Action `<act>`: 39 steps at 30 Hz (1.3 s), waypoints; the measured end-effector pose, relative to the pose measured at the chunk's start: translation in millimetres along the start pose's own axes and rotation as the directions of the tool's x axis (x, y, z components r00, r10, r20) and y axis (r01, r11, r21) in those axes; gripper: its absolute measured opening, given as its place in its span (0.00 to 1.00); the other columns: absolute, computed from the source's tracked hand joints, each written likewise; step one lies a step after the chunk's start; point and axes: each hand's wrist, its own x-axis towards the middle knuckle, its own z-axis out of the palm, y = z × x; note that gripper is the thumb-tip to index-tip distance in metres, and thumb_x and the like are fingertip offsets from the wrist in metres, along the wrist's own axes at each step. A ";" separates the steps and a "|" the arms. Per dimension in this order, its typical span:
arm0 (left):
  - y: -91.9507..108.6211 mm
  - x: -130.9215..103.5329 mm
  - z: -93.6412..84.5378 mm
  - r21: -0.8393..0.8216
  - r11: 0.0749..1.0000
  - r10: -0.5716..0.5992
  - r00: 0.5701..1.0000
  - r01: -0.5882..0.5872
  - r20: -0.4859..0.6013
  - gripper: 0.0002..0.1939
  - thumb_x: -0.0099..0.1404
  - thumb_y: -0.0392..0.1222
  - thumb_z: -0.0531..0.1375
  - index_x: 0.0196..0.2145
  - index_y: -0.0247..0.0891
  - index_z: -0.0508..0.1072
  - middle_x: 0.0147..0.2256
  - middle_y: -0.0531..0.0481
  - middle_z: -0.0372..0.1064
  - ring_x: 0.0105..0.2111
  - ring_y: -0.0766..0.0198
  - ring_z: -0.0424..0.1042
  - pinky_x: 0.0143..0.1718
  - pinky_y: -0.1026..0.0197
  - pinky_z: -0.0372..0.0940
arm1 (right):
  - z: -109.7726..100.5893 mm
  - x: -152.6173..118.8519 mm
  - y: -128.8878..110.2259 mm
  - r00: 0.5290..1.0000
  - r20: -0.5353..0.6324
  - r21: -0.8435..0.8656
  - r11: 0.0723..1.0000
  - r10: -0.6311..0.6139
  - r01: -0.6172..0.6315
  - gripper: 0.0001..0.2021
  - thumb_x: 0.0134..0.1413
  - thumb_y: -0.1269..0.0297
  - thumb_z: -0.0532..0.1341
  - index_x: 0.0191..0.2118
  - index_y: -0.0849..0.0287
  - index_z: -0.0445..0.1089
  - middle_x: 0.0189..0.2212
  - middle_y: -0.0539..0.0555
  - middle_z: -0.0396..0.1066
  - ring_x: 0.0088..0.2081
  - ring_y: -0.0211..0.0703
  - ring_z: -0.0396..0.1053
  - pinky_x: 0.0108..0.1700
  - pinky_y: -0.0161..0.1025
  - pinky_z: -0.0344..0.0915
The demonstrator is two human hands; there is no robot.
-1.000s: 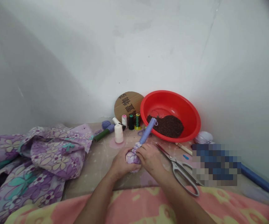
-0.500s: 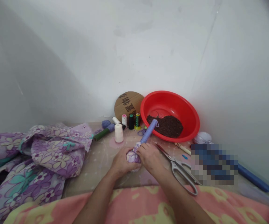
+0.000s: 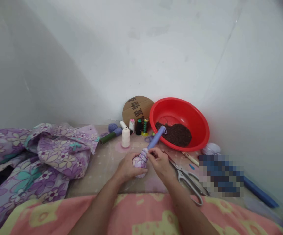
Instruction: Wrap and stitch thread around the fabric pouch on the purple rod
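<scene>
A bundle of purple floral cloth (image 3: pixel 139 162), gathered and bound at its neck, rests in my left hand (image 3: pixel 128 168), whose fingers and thumb wrap round it. Out of the neck, a stick wrapped in lilac (image 3: pixel 155 138) slants up to the right, with a small loop at its tip. My right hand (image 3: pixel 159 161) is pinched closed against the right side of the gathered neck. Whatever is between those fingertips is too small to make out. Grey-handled scissors (image 3: pixel 189 179) lie just right of my right wrist.
A red basin (image 3: pixel 204 127) with dark grains stands behind, beside a cardboard disc (image 3: pixel 129 112). Several thread spools (image 3: pixel 125 138) and a green-and-lilac stick (image 3: pixel 108 137) lie left of it. Floral cloth (image 3: pixel 58 156) is heaped at left. A blue roll (image 3: pixel 260 192) lies at right, beside a blurred patch.
My right hand has drawn slightly back from the neck, its fingers now pinched at the neck's right side. More of the bound neck shows. My left hand keeps its hold; the view has shifted slightly.
</scene>
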 end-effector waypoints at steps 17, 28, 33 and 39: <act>-11.3 1.7 -0.8 -0.279 0.957 -0.063 0.996 0.079 0.065 0.32 0.40 0.49 0.66 0.44 0.36 0.68 0.37 0.48 0.69 0.35 0.57 0.68 0.35 0.60 0.62 | -12.6 3.0 7.8 0.976 -0.187 0.310 0.950 0.109 -0.047 0.07 0.47 0.64 0.57 0.33 0.59 0.68 0.27 0.51 0.69 0.27 0.37 0.65 0.29 0.33 0.61; -11.1 2.6 -2.0 -0.341 0.932 -0.097 0.990 0.127 0.102 0.33 0.41 0.47 0.67 0.45 0.33 0.66 0.38 0.46 0.68 0.36 0.57 0.67 0.36 0.60 0.63 | -17.6 8.2 7.8 0.928 -0.231 0.551 0.825 0.292 -0.123 0.07 0.43 0.64 0.61 0.30 0.60 0.68 0.20 0.47 0.63 0.21 0.33 0.60 0.24 0.32 0.58; -10.7 2.9 -2.8 -0.367 0.922 -0.087 0.990 0.123 0.113 0.32 0.42 0.47 0.66 0.45 0.33 0.66 0.38 0.46 0.68 0.36 0.58 0.67 0.36 0.61 0.63 | -22.8 9.2 7.7 0.912 -0.239 0.559 0.815 0.333 -0.151 0.08 0.42 0.63 0.61 0.32 0.60 0.67 0.21 0.47 0.64 0.21 0.33 0.61 0.24 0.32 0.58; -12.7 3.8 -3.9 -0.364 0.923 -0.087 0.989 0.125 0.119 0.31 0.42 0.45 0.66 0.45 0.34 0.67 0.38 0.47 0.68 0.35 0.59 0.67 0.36 0.61 0.62 | -25.5 10.5 15.6 0.883 -0.297 0.572 0.808 0.363 -0.140 0.11 0.41 0.61 0.62 0.33 0.60 0.68 0.22 0.48 0.65 0.23 0.34 0.61 0.26 0.33 0.59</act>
